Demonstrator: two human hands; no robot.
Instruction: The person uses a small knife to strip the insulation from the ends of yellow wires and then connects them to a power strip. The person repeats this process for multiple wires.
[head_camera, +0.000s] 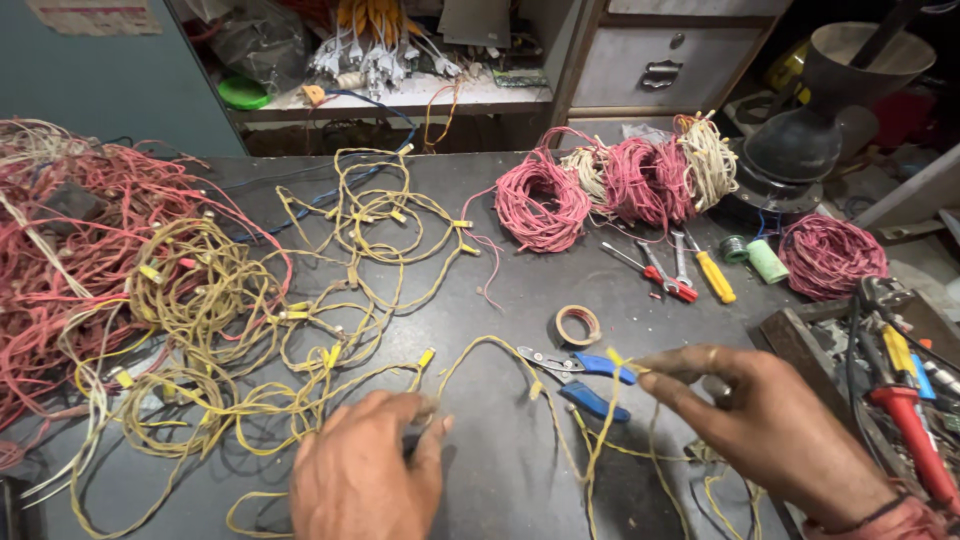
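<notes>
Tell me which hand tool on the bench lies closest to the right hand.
The blue-handled pliers, just left of the right hand; the red-handled pliers and yellow-handled screwdriver lie farther back.

The yellow wire (520, 365) looks like thin, dull plastic. The cutters (575, 375) have shiny metal jaws and smooth blue plastic handles. The tape ring (578, 325) looks like paper. The dark counter (520, 290) is matt and a bit scuffed.
</notes>
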